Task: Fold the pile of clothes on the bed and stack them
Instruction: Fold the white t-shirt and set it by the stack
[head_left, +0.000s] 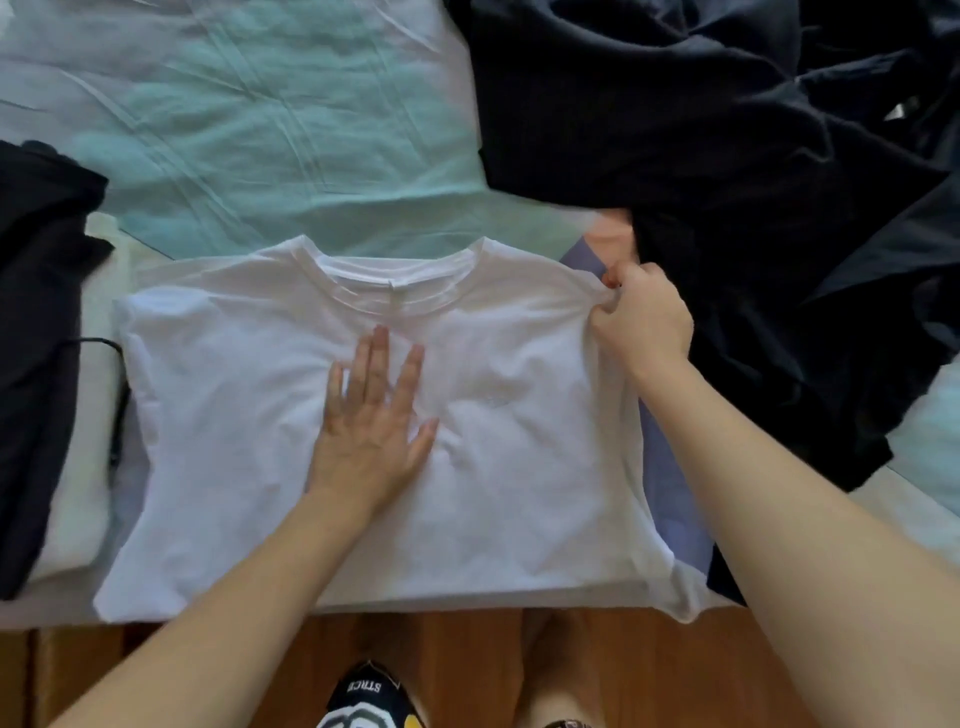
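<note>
So, a white t-shirt (291, 467) is spread face-up at the near edge of the bed (270, 130), pinned flat on one side and pinched on the other.

Well off to the left of the left hand (371, 415), a dark garment (36, 322) is draped over something pale, with a black cord (117, 410) seen beside it. The left hand is laid palm-down on the middle of the shirt, fingers spread wide. The shirt's shoulder is gripped by the right hand (641, 322), closed tight on the fabric. Beyond and right of that hand, a heap of dark clothes (701, 145) is piled, with a lavender piece (670, 488) seen under the forearm.
</note>
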